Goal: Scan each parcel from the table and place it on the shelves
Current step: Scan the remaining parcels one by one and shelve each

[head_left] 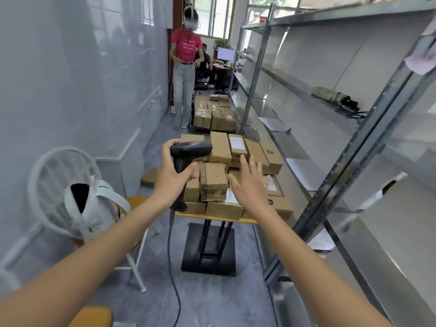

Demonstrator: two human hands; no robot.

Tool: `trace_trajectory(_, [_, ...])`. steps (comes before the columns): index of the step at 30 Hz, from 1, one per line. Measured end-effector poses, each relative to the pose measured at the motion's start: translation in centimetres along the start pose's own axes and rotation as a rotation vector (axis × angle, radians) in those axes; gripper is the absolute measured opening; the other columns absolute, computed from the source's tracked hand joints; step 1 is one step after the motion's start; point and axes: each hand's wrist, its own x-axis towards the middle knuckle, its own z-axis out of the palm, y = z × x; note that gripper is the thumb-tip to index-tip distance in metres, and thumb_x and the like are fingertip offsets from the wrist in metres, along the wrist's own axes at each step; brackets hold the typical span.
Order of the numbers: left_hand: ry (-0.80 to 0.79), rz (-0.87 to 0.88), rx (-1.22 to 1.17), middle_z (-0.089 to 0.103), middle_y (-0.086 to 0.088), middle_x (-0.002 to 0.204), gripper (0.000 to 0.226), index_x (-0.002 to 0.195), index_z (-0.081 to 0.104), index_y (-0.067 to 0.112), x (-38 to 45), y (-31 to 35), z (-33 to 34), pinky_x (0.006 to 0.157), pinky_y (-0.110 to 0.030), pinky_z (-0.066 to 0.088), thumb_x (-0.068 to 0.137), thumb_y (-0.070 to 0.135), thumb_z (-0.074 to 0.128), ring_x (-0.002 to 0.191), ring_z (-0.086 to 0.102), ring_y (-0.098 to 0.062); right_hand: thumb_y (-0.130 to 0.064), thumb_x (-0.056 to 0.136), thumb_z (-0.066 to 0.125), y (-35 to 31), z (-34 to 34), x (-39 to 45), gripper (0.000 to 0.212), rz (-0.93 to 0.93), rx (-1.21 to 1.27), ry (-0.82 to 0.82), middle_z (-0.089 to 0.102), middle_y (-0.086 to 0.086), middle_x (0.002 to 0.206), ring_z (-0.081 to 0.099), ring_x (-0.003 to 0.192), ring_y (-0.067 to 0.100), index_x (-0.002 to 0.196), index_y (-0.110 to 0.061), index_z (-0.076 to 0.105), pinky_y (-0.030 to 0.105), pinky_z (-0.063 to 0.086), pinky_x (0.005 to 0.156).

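Several brown cardboard parcels (pixel 213 181) are stacked on a small yellow-topped table (pixel 212 218) straight ahead. My left hand (pixel 171 175) grips a black handheld barcode scanner (pixel 188 152) by its handle, its head above the near-left parcels and its cable hanging to the floor. My right hand (pixel 249 182) is open with fingers spread, hovering just above the parcels on the right side of the stack, touching none that I can tell. Grey metal shelves (pixel 330 109) run along the right.
A white chair (pixel 61 180) with a white headset on it stands at the left. A person in a red top (pixel 185 67) stands beyond a second pile of parcels (pixel 213 114). A folded umbrella (pixel 335 97) and papers lie on the shelves. One box (pixel 149 177) lies left of the table.
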Motion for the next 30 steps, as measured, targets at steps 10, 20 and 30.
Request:
trace_trajectory(10, [0.016, -0.129, 0.128, 0.051, -0.011, 0.134, 0.058, 0.142, 0.034, 0.019, 10.8, -8.5, 3.0, 0.076, -0.028, 0.062, 0.096, 0.004, 0.066, 0.091, 0.072, -0.031, -0.048, 0.105, 0.040, 1.5, 10.0, 14.4, 0.071, 0.023, -0.019, -0.198, -0.008, 0.006, 0.169, -0.011, 0.155, 0.030, 0.161, -0.027, 0.003, 0.055, -0.006, 0.122])
trace_trajectory(20, [0.037, -0.303, 0.131, 0.056, -0.003, 0.129, 0.057, 0.125, 0.037, 0.044, 13.6, -17.7, 4.5, 0.079, -0.035, 0.063, 0.096, 0.006, 0.068, 0.086, 0.073, -0.016, -0.050, 0.104, 0.040, 3.4, 19.1, 21.5, 0.075, 0.109, -0.074, -0.427, -0.017, 0.022, 0.165, -0.018, 0.151, 0.044, 0.161, -0.022, 0.001, 0.057, -0.009, 0.122])
trace_trajectory(30, [0.154, -0.459, 0.001, 0.047, -0.018, 0.140, 0.060, 0.141, 0.032, 0.020, 16.4, -22.6, 6.0, 0.078, -0.030, 0.061, 0.096, -0.001, 0.065, 0.116, 0.063, -0.034, -0.067, 0.096, 0.042, 3.5, 24.0, 24.4, 0.090, 0.209, -0.150, -0.419, -0.018, 0.027, 0.163, -0.017, 0.149, 0.051, 0.161, -0.022, -0.001, 0.062, -0.009, 0.120])
